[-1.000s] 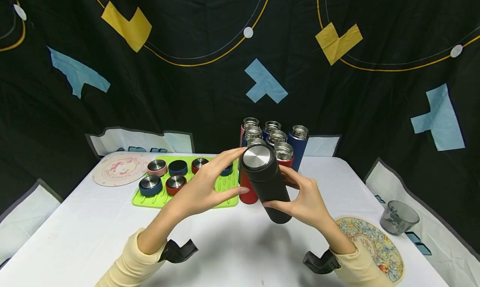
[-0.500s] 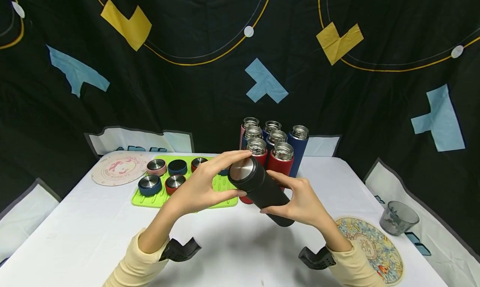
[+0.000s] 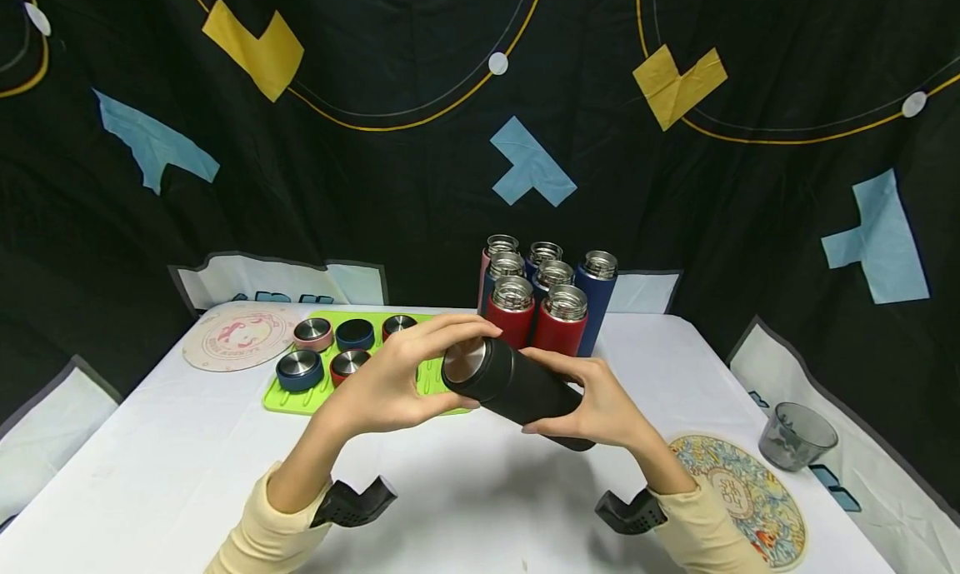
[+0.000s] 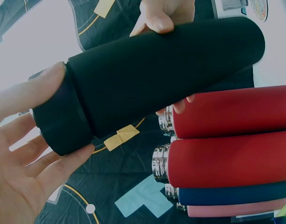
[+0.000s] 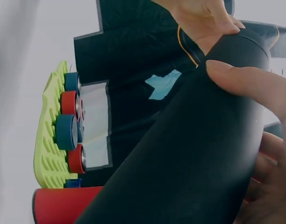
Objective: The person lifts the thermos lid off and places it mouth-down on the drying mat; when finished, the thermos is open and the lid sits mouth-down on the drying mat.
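A black thermos [image 3: 517,382] is held in the air above the table, tilted so its silver-topped lid [image 3: 465,360] points left toward my left hand. My right hand [image 3: 600,403] grips the body, thumb on the near side. At the other end, my left hand [image 3: 390,382] holds the lid between thumb and fingers. Its thumb [image 4: 47,84] presses on the lid's side in the left wrist view. A thin seam shows between the lid and the body there, so the lid sits on the thermos.
Behind the thermos stand several lidless bottles, including a red bottle [image 3: 561,320] and a blue bottle [image 3: 596,299]. A green drying mat [image 3: 288,401] at the left bears several loose lids. Round placemats [image 3: 236,336] lie at both sides; a glass cup [image 3: 798,436] stands at the right.
The thermos has tipped from nearly upright toward horizontal, its lid end moving left and down. My left hand, apart from it a second ago, has closed around the lid.
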Action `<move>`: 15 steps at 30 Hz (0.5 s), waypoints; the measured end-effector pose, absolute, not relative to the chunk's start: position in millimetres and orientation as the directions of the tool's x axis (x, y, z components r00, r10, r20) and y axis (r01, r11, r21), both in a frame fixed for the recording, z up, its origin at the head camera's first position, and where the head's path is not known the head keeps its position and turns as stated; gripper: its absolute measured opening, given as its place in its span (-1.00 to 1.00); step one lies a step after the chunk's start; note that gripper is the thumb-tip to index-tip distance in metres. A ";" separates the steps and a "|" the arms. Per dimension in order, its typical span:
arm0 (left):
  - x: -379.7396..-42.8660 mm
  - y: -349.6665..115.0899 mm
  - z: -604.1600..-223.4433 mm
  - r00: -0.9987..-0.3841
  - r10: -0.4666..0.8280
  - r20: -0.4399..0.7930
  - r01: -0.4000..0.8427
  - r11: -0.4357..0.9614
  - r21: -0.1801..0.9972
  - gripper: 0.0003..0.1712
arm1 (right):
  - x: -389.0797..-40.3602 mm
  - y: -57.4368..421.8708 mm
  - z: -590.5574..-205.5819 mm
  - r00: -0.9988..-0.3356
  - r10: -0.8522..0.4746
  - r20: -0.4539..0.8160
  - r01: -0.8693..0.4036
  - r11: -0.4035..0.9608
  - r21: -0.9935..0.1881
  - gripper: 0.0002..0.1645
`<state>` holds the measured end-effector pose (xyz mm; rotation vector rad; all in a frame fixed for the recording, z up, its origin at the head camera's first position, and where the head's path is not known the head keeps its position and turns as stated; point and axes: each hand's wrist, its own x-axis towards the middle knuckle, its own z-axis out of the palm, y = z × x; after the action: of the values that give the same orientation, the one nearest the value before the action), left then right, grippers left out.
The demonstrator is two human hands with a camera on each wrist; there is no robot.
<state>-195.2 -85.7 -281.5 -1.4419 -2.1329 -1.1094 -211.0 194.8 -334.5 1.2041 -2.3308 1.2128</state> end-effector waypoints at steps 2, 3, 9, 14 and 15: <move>-196.1 -86.5 -281.6 -0.435 0.623 0.650 0.889 0.184 0.419 -0.16 | -210.5 194.1 -335.0 -0.629 -0.549 0.550 -0.764 0.306 -0.567 -0.08; -196.5 -86.9 -281.7 -0.438 0.621 0.650 0.888 0.188 0.419 -0.16 | -210.0 193.6 -334.9 -0.625 -0.547 0.557 -0.769 0.309 -0.560 -0.09; -199.4 -88.0 -284.4 -0.496 0.580 0.647 0.865 0.264 0.427 -0.18 | -203.8 188.8 -332.1 -0.606 -0.514 0.607 -0.795 0.370 -0.481 -0.08; -201.4 -85.8 -288.8 -0.595 0.504 0.626 0.803 0.338 0.491 -0.22 | -200.4 187.0 -330.0 -0.586 -0.487 0.648 -0.806 0.438 -0.399 -0.06; -201.8 -85.4 -289.4 -0.610 0.495 0.618 0.791 0.345 0.505 -0.22 | -200.4 187.2 -329.7 -0.582 -0.485 0.652 -0.806 0.445 -0.389 -0.06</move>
<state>-201.8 -85.4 -289.4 -1.1348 -2.2572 -1.1491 -200.4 187.2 -329.7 1.0854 -2.2506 0.9597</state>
